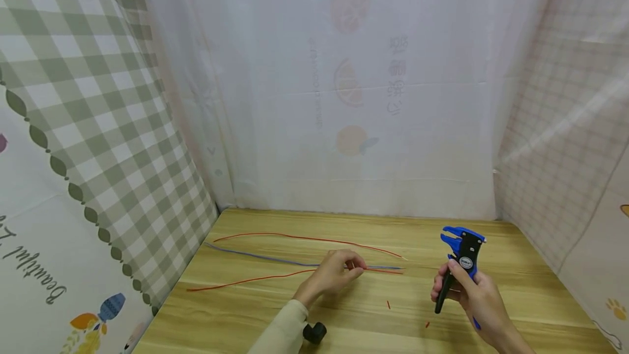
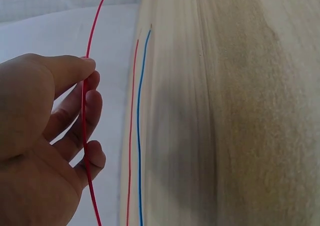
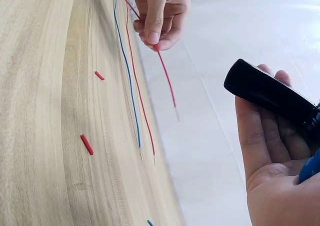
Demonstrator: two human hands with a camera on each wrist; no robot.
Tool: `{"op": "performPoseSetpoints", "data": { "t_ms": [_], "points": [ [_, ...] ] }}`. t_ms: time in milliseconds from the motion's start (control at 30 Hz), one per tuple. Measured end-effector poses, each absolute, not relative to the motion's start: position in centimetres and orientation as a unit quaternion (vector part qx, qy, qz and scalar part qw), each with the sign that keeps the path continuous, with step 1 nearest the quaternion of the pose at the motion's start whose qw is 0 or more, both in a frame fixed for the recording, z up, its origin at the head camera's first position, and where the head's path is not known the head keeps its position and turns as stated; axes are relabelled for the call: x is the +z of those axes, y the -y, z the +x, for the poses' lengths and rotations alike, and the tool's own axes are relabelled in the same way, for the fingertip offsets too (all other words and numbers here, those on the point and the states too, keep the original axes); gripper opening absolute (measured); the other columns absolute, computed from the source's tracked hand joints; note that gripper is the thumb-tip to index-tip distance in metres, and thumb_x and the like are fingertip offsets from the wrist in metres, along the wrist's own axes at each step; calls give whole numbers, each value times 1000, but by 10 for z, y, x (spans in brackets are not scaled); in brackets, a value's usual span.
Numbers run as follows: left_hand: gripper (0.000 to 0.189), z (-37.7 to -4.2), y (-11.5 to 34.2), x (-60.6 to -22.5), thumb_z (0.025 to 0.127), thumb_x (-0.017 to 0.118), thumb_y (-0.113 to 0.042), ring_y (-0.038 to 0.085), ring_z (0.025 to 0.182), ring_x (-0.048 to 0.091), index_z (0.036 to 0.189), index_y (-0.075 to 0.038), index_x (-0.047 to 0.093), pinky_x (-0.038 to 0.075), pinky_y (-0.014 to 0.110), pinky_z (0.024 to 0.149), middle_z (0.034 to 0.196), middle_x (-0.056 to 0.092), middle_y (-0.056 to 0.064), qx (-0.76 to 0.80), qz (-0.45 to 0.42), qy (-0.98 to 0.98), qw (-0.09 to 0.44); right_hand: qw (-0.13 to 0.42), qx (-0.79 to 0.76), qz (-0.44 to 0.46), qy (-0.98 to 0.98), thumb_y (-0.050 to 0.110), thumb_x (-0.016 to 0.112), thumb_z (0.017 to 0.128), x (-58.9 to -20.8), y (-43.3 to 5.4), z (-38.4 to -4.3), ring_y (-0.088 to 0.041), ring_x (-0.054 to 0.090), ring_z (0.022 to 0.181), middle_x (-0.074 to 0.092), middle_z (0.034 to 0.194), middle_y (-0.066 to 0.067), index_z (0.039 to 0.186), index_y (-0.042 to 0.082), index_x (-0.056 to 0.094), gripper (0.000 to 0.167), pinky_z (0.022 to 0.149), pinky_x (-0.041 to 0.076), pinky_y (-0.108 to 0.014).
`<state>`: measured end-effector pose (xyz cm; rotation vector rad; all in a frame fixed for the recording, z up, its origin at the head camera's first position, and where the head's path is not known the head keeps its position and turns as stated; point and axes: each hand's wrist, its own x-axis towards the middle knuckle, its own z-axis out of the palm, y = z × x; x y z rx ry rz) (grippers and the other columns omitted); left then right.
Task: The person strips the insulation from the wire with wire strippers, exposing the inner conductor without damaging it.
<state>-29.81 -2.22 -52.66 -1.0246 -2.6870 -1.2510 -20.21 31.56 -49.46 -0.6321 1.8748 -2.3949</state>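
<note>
My left hand [image 1: 336, 271] pinches a thin red wire [image 2: 84, 110] between thumb and fingertips, above the table. The wire's far end is bare of insulation in the right wrist view, and its tail runs left. My right hand [image 1: 479, 299] grips a blue and black wire stripper [image 1: 466, 250] upright, its blue jaws pointing up and away from the wire. Beyond the left hand, a blue wire [image 1: 265, 257] and a second red wire [image 1: 295, 236] lie on the table. Both of these show bare tips [image 3: 142, 156] in the right wrist view.
Small red insulation scraps [image 3: 87, 145] lie on the wooden table [image 1: 373, 332] between the hands. A blue scrap [image 3: 150, 222] sits near the table's far edge. A white curtain [image 1: 295, 124] hangs behind the table, with a checked cloth [image 1: 123, 97] at left.
</note>
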Motion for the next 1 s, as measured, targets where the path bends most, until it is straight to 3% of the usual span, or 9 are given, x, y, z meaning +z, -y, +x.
{"op": "performPoseSetpoints", "data": {
  "t_ms": [300,567,833,1000],
  "points": [
    [9,-300,17,-535,107,77,-10,-7,81,54,103,-12,85,49,13,75,95,80,-4,-376,-306,875,8,18,-772,-197,-603,13,30,126,-495,-317,-203,-19,81,87,79,98,-3,119,1,67,39,83,71,-43],
    [10,-301,14,-540,105,79,-7,-6,79,55,100,-11,85,50,14,74,94,79,-1,-367,-311,876,30,18,-773,-194,-603,13,30,125,-497,-317,-204,-18,81,87,79,98,-2,117,8,70,41,83,71,-43],
    [11,-299,9,-542,106,79,-9,-6,79,54,98,-15,85,49,14,75,92,77,-5,-351,-304,885,24,26,-770,-197,-607,12,30,125,-500,-321,-206,-18,82,88,80,98,-1,117,3,68,40,83,71,-44],
    [11,-297,7,-541,105,79,-9,-6,78,53,98,-15,84,49,14,74,91,75,-5,-352,-291,889,19,41,-761,-177,-623,14,33,126,-501,-325,-208,-19,83,89,80,99,-1,117,8,70,39,84,71,-44]
  ]
}}
